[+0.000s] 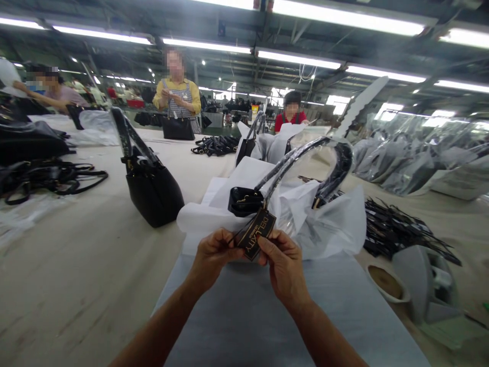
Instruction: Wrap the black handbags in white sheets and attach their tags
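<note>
- Over the counter [76, 285], left hand [212, 255] and right hand [284, 260] are both pinching the hang tag [255, 233].
- Tag is hanging from the paper-wrapped handbag [275, 204]; wrapping is looking unfinished.

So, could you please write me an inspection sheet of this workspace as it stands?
Surface: long pale table with a grey sheet under the hands.
Job's things: black hang tag pinched between left hand and right hand; it hangs from a black handbag wrapped in white paper, handles in clear film.
Clutter: second black handbag upright to the left; pile of black straps; another strap bundle; tape dispenser.
Hands: both shut on the tag.
Cables: nothing seen.
Surroundings: three people at the table's far end; bagged goods on the right; strip lights overhead.
</note>
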`<state>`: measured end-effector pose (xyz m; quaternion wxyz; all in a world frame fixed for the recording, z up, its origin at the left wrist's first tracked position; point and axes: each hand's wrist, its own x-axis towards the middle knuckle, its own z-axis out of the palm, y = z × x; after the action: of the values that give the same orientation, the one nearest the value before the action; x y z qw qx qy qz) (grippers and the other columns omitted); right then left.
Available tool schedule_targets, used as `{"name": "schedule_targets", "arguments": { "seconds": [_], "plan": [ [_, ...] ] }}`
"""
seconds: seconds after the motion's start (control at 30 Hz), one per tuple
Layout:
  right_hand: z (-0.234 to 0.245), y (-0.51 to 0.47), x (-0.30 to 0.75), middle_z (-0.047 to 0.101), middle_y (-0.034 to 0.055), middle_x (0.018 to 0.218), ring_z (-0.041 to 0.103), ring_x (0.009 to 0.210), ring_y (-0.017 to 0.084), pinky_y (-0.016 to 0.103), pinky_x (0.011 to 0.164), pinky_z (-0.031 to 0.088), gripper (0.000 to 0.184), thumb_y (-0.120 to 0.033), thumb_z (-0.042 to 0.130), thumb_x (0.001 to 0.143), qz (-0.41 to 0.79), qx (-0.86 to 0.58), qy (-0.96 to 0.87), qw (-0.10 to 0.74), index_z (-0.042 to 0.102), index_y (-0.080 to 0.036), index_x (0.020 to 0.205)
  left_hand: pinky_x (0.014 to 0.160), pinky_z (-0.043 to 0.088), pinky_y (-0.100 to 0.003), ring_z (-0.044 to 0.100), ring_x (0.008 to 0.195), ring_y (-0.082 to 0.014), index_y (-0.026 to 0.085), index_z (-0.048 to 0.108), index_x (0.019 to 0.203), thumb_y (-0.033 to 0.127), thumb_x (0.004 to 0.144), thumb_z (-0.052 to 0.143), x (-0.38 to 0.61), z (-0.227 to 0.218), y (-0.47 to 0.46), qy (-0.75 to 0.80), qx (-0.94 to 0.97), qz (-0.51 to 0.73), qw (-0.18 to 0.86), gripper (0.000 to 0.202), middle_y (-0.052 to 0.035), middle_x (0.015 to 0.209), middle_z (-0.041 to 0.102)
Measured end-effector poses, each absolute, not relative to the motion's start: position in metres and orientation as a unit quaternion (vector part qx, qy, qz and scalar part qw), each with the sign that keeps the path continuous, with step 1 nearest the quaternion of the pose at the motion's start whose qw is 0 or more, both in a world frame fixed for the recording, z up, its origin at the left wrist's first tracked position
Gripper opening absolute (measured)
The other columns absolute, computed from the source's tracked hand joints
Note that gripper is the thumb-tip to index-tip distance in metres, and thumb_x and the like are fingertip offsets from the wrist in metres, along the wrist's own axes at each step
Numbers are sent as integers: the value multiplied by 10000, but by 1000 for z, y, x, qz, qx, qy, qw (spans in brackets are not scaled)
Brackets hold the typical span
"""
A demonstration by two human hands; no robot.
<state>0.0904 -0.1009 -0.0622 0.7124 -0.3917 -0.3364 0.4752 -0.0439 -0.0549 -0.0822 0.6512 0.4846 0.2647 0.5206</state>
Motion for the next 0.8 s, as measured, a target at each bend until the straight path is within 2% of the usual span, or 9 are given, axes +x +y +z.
{"name": "schedule_targets", "arguments": {
  "seconds": [0.17,0.3,0.37,0.53,0.67,0.8],
  "plan": [
    [-63,-105,91,598,-26,579,429,417,56,188,381,348,205,-328,760,636,486,-430,-399,648,646,-168,696,552,487,-222,559,561,-103,145,478,569,172,496,835,-39,-78,-56,268,463,536,653,366,29,592,595],
    [-62,-107,87,626,-20,592,442,411,61,200,394,378,182,-333,736,665,450,-437,-399,669,642,-177,668,558,496,-230,567,566,-107,156,465,575,182,524,820,-36,-77,-60,274,459,570,625,360,30,622,597],
    [-61,-106,83,641,-16,606,464,431,71,207,410,401,176,-337,728,673,430,-432,-394,688,640,-184,668,557,497,-224,561,557,-100,163,482,604,196,563,802,-34,-80,-63,288,473,594,584,324,36,635,595],
    [-62,-102,74,568,-42,509,479,435,80,204,424,411,177,-324,720,685,410,-428,-388,706,615,-187,645,531,465,-171,547,545,-77,177,543,691,213,690,727,-28,-93,-77,351,531,627,450,188,51,609,573],
    [-64,-101,75,585,-38,536,498,452,86,217,448,442,166,-315,722,684,412,-436,-386,701,620,-188,653,591,515,-220,598,603,-112,184,551,785,278,757,685,-26,-94,-85,352,526,615,471,166,21,692,622],
    [-63,-98,77,579,-40,534,476,441,82,219,429,431,173,-325,726,668,416,-440,-392,693,623,-189,640,565,529,-249,599,567,-115,168,522,730,316,743,698,-27,-79,-84,318,475,614,544,230,-5,791,647]
  ]
}}
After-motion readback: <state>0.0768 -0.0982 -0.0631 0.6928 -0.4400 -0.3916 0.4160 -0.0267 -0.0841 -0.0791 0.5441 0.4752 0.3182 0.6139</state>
